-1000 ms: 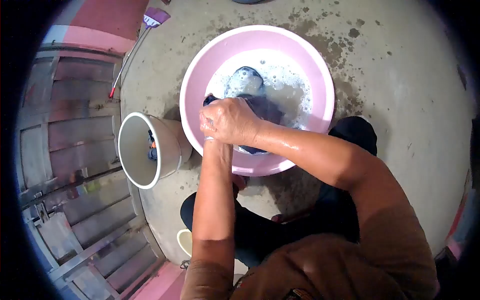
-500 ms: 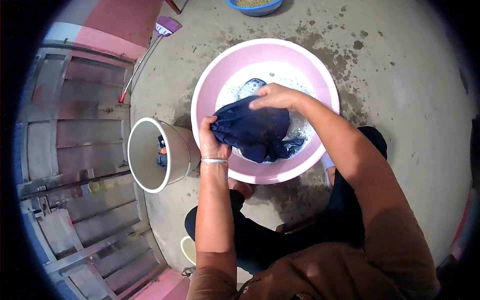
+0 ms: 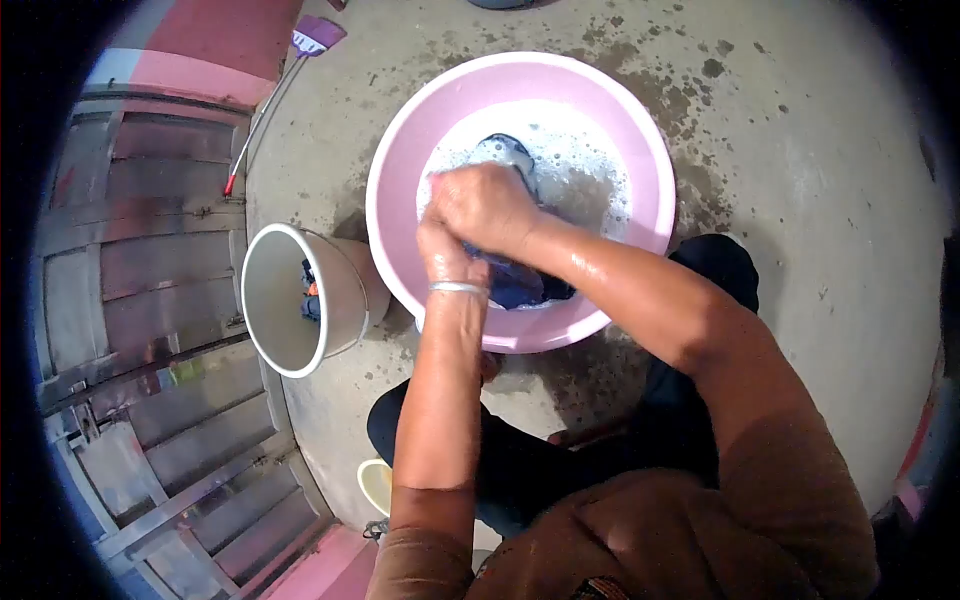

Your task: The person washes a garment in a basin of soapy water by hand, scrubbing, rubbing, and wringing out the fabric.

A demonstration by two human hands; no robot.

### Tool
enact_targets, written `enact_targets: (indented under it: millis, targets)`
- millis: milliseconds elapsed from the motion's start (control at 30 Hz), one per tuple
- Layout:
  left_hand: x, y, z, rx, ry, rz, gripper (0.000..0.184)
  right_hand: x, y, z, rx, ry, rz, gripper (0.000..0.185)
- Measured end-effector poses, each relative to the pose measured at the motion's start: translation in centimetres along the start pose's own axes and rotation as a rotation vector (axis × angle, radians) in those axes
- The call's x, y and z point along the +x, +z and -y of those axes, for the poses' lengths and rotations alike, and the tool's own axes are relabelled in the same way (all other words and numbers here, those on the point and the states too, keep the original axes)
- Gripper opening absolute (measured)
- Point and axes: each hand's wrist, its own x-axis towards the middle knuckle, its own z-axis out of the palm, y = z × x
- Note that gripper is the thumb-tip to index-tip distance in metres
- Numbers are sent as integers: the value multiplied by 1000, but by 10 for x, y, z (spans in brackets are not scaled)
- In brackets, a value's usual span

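A dark blue cloth garment (image 3: 515, 285) hangs down into the soapy water (image 3: 565, 130) of a wide pink basin (image 3: 655, 220). My left hand (image 3: 448, 250), with a pale band at its wrist, is closed on the garment over the basin's left side. Pressed against it from above, my right hand (image 3: 485, 205) is curled into a fist on the same cloth. The fingers of both hands are partly hidden and slightly blurred. Another dark piece of fabric (image 3: 505, 150) pokes out of the foam just beyond my right hand.
Left of the basin stands a whitish bucket (image 3: 345, 300) with dark and orange cloth inside. A small pale container (image 3: 375, 487) sits near my left elbow. A purple broom (image 3: 318, 36) leans by the shutter doors (image 3: 180, 270). The concrete floor (image 3: 820, 200) has wet patches.
My right hand has moved left, from the garment's top edge to my left hand, and closed. The garment is bunched and sits lower in the basin. The view has shifted slightly.
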Motion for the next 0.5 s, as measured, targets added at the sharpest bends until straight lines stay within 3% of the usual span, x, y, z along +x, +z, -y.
enact_targets:
  millis: [33, 67, 100, 167, 200, 233, 300, 333, 367, 433, 467, 500]
  targets:
    - [24, -43, 27, 336, 228, 198, 35, -7, 4, 10, 21, -102, 30, 20]
    - [19, -45, 22, -495, -152, 580, 38, -18, 29, 12, 77, -222, 129, 10]
    - [14, -37, 5, -578, -274, 520, 35, -16, 29, 11, 202, -261, 149, 13]
    - [-9, 17, -14, -333, -149, -162, 30, -3, 7, -1, 102, -11, -114, 23]
    - [-17, 33, -27, -331, -386, -198, 24, 7, -14, -9, -26, 235, 0, 26]
    - [-13, 18, -26, -335, -364, -37, 21, 15, -12, -36, -50, 402, 47, 40]
    - [-4, -4, -33, -434, -353, 11, 25, 11, -19, -65, -34, 520, 273, 65]
    - [-8, -8, -43, -530, -309, 179, 27, 11, -24, -82, 224, 583, 589, 91]
    - [-13, -3, -55, -444, -267, 43, 30, -2, 2, -112, 321, 520, 460, 89]
    - [-21, 3, -67, -418, -261, -9, 27, -7, -34, -89, 553, 624, 704, 76]
    - [-23, 4, -68, -425, -250, -5, 27, -8, -45, -80, 623, 626, 684, 52]
    - [-25, 7, -67, -342, -316, 36, 30, -5, -45, -83, 615, 618, 682, 52]
